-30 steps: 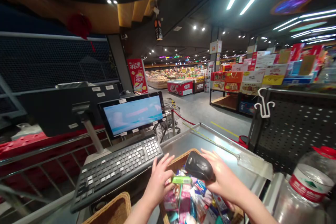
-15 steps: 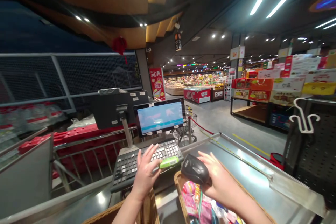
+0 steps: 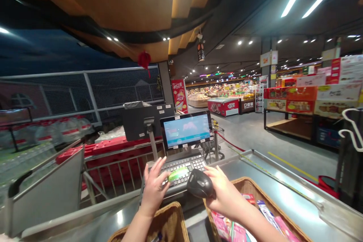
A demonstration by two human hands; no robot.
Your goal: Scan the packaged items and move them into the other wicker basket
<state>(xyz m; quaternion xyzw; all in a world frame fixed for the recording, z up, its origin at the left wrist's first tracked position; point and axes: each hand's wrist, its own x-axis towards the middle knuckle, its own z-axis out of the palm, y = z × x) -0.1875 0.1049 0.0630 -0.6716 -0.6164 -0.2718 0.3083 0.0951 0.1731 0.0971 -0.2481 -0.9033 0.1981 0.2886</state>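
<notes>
Between the thumb and forefinger of my left hand (image 3: 154, 189) is a small, long green packet (image 3: 178, 174), its lettering blurred; the other fingers are raised. My right hand (image 3: 224, 191) is wrapped round a black handheld barcode scanner (image 3: 200, 184), its head close to the packet's right end. Both hands are above the front part of a black keyboard (image 3: 195, 163) with pale keys. Under my right forearm a wicker basket (image 3: 246, 182) holds colourful small packets, partly hidden. Below my left wrist is a second wicker basket (image 3: 176, 208) with a small dark item at its bottom.
A lit checkout screen (image 3: 187, 130) stands behind the keyboard, with the dark back of another screen (image 3: 136, 123) to its left. The metal counter (image 3: 279, 189) stretches right. A metal railing (image 3: 119, 176) and a grey panel (image 3: 48, 204) stand left; white hooks (image 3: 354, 130) are far right.
My right hand has brought the scanner leftward, nearer the green packet. My left hand still pinches the packet. The camera view has turned somewhat left, and more of both baskets shows.
</notes>
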